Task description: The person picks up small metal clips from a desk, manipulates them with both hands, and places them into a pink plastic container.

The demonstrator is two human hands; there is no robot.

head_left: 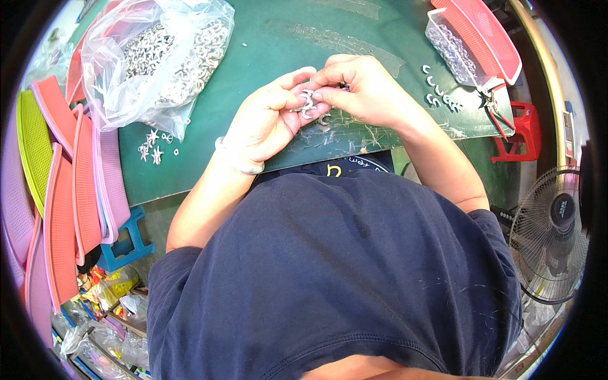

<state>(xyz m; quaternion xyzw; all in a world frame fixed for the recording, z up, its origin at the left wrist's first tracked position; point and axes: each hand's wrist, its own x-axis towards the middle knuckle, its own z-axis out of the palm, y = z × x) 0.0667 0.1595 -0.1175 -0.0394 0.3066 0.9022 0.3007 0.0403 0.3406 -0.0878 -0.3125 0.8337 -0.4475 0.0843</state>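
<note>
My left hand (273, 114) is half curled, palm up, over the near part of the table. Several small silvery curved pieces (306, 103) rest in its fingers. My right hand (361, 85) meets it there, thumb and forefinger pinched together at the pieces; what exactly is in that pinch is too small to make out. Below the fingers, one more curved piece (323, 119) shows near the fingertips. Left of my left wrist lie several star-shaped clusters (151, 147) of similar pieces. Right of my right hand, loose white crescent pieces (434, 85) are scattered.
A clear plastic bag (183, 69) full of small metallic pieces stands at the far left. A clear box (451, 50) of pieces sits beside a pink basket (487, 38). Pliers (486, 101) lie at the right edge of the green table (272, 38). Stacked baskets (60, 177) crowd the left.
</note>
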